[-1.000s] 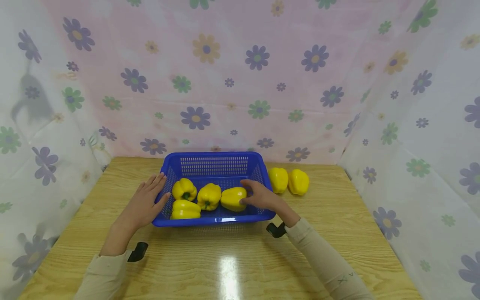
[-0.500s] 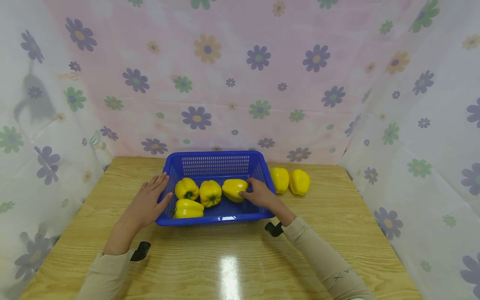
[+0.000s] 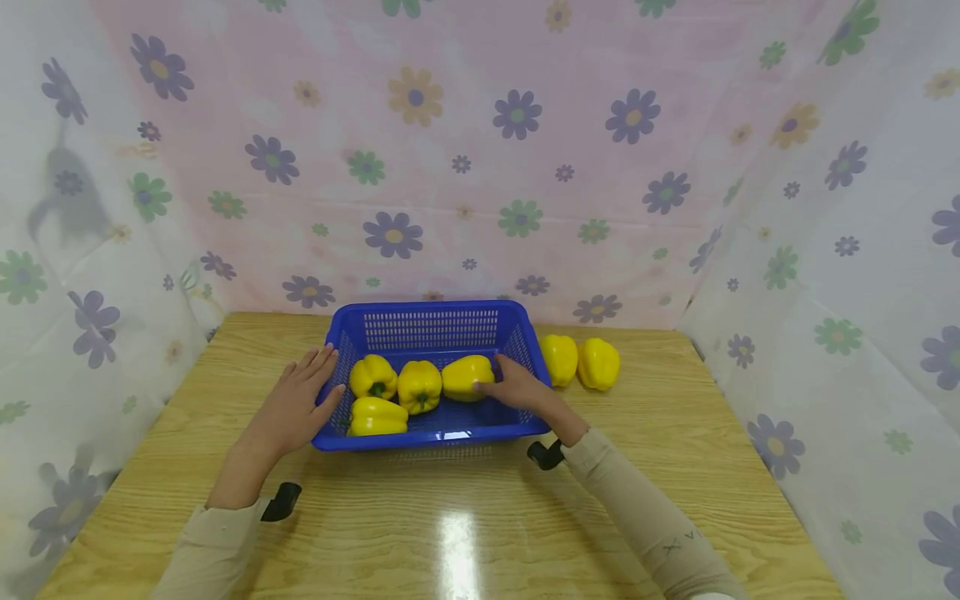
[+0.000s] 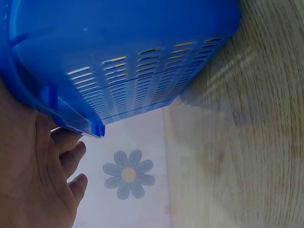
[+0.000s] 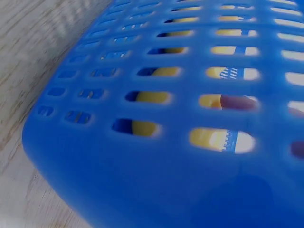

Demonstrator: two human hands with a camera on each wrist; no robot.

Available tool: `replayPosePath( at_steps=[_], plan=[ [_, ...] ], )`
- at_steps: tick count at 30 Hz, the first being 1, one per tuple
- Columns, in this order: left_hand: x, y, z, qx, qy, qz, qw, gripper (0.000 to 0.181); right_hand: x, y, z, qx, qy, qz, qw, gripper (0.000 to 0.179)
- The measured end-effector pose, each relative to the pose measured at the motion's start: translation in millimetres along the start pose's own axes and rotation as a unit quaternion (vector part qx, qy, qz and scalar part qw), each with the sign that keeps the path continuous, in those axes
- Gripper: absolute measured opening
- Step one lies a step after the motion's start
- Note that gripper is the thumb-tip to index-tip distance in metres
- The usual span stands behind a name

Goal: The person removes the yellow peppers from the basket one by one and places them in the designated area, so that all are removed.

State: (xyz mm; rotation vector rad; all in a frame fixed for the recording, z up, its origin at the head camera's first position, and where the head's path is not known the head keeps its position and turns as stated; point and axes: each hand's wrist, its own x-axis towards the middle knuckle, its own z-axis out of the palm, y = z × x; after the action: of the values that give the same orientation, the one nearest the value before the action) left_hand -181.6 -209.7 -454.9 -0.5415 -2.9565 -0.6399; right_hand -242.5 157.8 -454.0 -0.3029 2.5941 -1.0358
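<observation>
A blue plastic basket (image 3: pixel 480 437) with slotted walls stands on the table and holds several yellow bell peppers. My right hand (image 3: pixel 522 388) reaches over the basket's right side and grips the right end of the rightmost bell pepper (image 3: pixel 463 377) between thumb and fingers. Left of it sit another pepper (image 3: pixel 419 386), one at the back left (image 3: pixel 372 377) and one lying at the front left (image 3: pixel 377 417). My left hand (image 3: pixel 294 402) rests on the left rim with its fingers extended; the left wrist view shows its fingertips past the rim of the basket (image 4: pixel 123 28).
Two more yellow bell peppers (image 3: pixel 579 362) stand side by side on the table, just right of the basket. The wooden table (image 3: pixel 405 525) ends at a flowered cloth backdrop (image 3: pixel 465 192). Through the slots of the basket wall (image 5: pixel 142 161), bits of yellow show in the right wrist view.
The pepper in my right hand has shifted a little toward the back of the basket and turned slightly. My left hand stays on the rim; the basket hardly moves.
</observation>
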Motion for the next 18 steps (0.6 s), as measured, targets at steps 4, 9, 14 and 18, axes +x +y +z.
replayPosePath(
  at_steps=[4, 9, 14, 18],
  plan=[
    [0.6, 1.6, 0.1, -0.001, 0.0, 0.0, 1.0, 0.065, 2.6, 1, 1, -0.014, 0.007, 0.004, 0.9999, 0.074],
    [0.3, 2.7, -0.8, -0.003, -0.002, -0.001, 1.0, 0.065, 5.7, 2, 1, -0.013, 0.019, -0.009, 0.9997, 0.064],
    [0.2, 2.2, -1.3, -0.009, -0.004, 0.001, 0.9999, 0.065, 8.8, 1, 2, -0.027, 0.035, 0.004, 0.999, 0.066],
    [0.1, 2.1, -1.1, -0.01, -0.004, 0.001, 0.9999, 0.065, 11.0, 1, 3, -0.022, 0.042, 0.028, 0.9985, 0.072]
  ],
)
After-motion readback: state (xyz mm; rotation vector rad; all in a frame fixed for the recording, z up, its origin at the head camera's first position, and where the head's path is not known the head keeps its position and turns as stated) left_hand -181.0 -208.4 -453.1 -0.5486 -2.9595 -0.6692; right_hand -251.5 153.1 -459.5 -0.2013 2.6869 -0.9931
